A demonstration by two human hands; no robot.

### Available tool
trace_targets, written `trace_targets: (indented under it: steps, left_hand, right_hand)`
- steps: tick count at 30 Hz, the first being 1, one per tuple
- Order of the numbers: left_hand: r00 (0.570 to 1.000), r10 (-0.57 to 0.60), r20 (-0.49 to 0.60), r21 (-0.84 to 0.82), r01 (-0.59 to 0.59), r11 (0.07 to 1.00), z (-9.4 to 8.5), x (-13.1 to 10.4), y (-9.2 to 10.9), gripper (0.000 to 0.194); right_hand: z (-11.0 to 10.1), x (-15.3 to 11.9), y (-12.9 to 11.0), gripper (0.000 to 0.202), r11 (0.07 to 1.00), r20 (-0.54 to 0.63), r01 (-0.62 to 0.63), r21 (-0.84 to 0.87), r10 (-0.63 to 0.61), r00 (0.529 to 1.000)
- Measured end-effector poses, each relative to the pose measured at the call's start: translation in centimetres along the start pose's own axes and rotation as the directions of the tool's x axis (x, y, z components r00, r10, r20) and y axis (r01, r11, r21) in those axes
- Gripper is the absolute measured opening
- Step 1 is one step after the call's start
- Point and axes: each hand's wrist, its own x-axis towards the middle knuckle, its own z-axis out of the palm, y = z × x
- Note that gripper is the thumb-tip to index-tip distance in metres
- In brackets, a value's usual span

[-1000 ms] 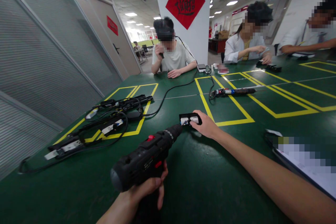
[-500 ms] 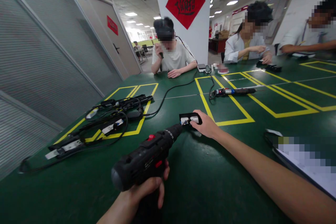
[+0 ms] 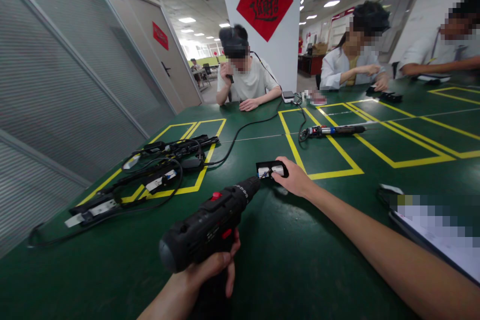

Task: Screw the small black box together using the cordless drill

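Observation:
A black cordless drill (image 3: pixel 206 227) with red buttons is gripped by its handle in my left hand (image 3: pixel 212 270). Its chuck points up and to the right, toward a small black holder (image 3: pixel 259 165) with white parts and a bit of blue inside. My right hand (image 3: pixel 294 177) pinches this holder from its right side, the thumb over the white parts. The drill's tip appears to meet the holder's lower left edge; whether they touch I cannot tell.
Black devices with cables (image 3: pixel 165 165) lie on the green table (image 3: pixel 123 270) at left, over yellow tape. A pen-like electric tool (image 3: pixel 333 131) lies farther right, a clipboard (image 3: pixel 435 240) near the right edge. Several people sit across the table; one cable (image 3: pixel 243 127) crosses it.

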Motion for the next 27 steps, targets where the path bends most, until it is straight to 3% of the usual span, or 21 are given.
trace_targets:
  steps: [27]
  left_hand:
    - [0.998, 0.026, 0.051, -0.028, -0.024, 0.999, -0.15, 0.12, -0.16, 0.026]
  right_hand:
    - [-0.07, -0.05, -0.01, 0.034, 1.0, 0.007, 0.006, 0.0, -0.006, 1.0]
